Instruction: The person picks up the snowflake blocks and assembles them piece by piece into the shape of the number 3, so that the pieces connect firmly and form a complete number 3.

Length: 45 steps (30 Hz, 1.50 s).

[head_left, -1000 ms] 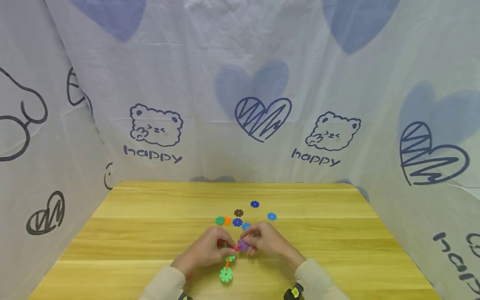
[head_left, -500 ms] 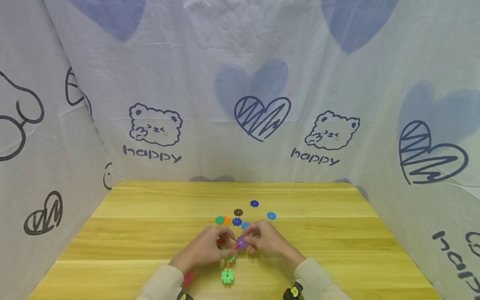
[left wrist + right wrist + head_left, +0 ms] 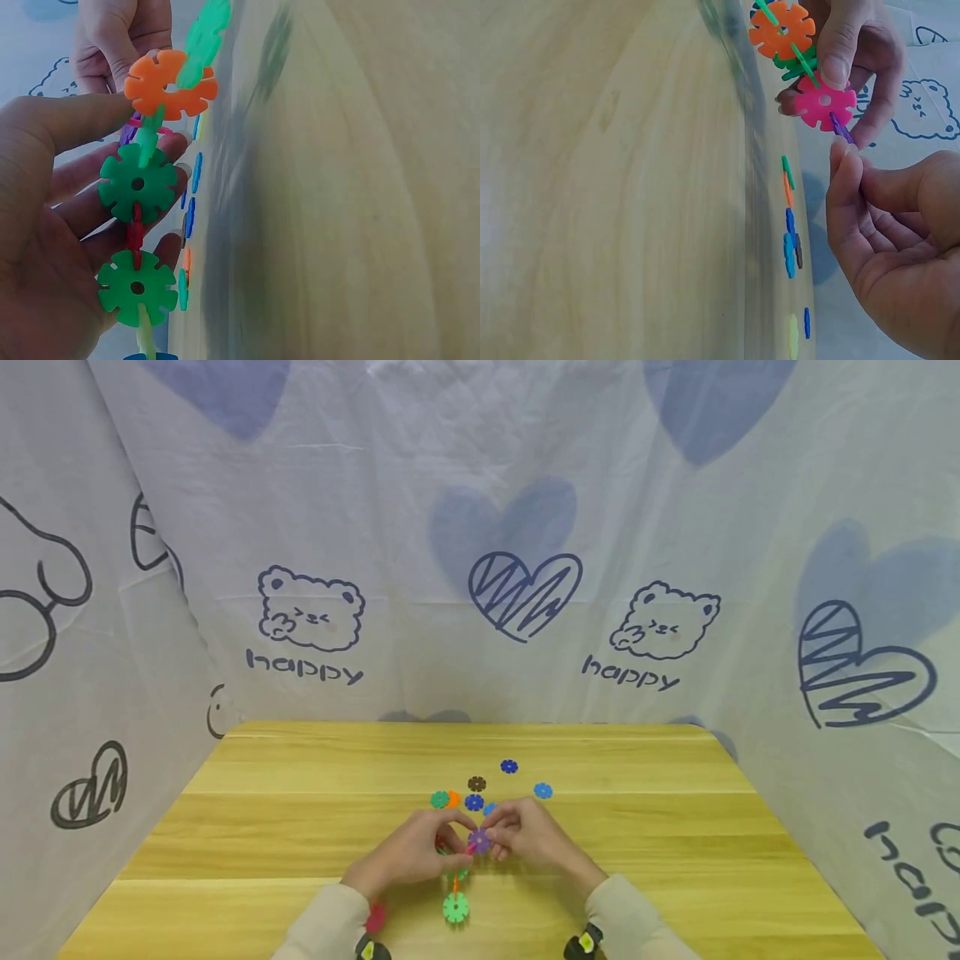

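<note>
My left hand (image 3: 412, 853) grips a chain of notched plastic snowflake discs slotted together on edge. Its thumb presses a pink disc (image 3: 817, 103) near the chain's end. Green discs (image 3: 118, 184) and an orange disc (image 3: 150, 84) follow along the chain in the left wrist view. A light green disc (image 3: 448, 910) hangs toward the front in the head view. Thumb and fingertips of my right hand (image 3: 531, 839) pinch a purple disc (image 3: 478, 842), whose edge meets the pink one. Part of the chain is hidden behind the left fingers.
Beyond the hands, loose discs lie on the wooden table (image 3: 300, 827): dark blue (image 3: 509, 767), light blue (image 3: 543, 791), brown (image 3: 477, 784), and a green disc (image 3: 439, 799) overlapping an orange one (image 3: 454, 798). A pink-red disc (image 3: 376, 917) shows by the left sleeve. Printed cloth (image 3: 420, 643) surrounds the table.
Both hands stay together, shifting slightly. The purple disc has moved a little left and up and faces the head view more. The pink-red disc by the left sleeve has come into sight.
</note>
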Each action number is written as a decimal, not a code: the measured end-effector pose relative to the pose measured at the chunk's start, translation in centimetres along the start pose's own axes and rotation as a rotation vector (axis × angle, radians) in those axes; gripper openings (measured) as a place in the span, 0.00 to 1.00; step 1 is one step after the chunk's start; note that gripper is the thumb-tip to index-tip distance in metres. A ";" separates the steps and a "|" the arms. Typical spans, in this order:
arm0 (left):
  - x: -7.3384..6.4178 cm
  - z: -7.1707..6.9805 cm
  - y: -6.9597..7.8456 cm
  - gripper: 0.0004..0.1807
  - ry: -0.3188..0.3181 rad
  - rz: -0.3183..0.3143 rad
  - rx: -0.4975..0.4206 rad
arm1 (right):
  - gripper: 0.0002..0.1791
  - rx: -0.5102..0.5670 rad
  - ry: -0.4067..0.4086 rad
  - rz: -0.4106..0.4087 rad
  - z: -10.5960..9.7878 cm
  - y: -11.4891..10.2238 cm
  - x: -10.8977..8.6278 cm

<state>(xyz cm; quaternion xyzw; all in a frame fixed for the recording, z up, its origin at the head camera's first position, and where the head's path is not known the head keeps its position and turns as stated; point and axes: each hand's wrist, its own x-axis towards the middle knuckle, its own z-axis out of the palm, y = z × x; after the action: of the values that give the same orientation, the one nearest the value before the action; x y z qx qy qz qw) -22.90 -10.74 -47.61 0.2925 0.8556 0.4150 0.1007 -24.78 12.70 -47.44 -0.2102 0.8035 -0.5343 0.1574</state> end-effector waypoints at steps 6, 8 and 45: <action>0.1 -0.2 0.0 0.22 -0.023 -0.019 -0.036 | 0.06 0.029 0.007 -0.002 0.2 0.0 0.2; 0.1 -0.3 0.0 0.23 -0.038 -0.029 -0.052 | 0.06 0.038 0.008 -0.006 0.3 0.1 0.3; -0.5 -1.1 -0.3 0.25 -0.126 -0.084 -0.041 | 0.10 -0.584 0.246 -0.018 -1.1 2.6 4.1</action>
<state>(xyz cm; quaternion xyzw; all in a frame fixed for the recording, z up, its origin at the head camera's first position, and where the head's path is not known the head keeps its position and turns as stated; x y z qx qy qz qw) -23.07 -11.85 -47.17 0.2797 0.8504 0.4087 0.1777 -29.27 12.45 -49.55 -0.1873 0.9341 -0.3037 -0.0127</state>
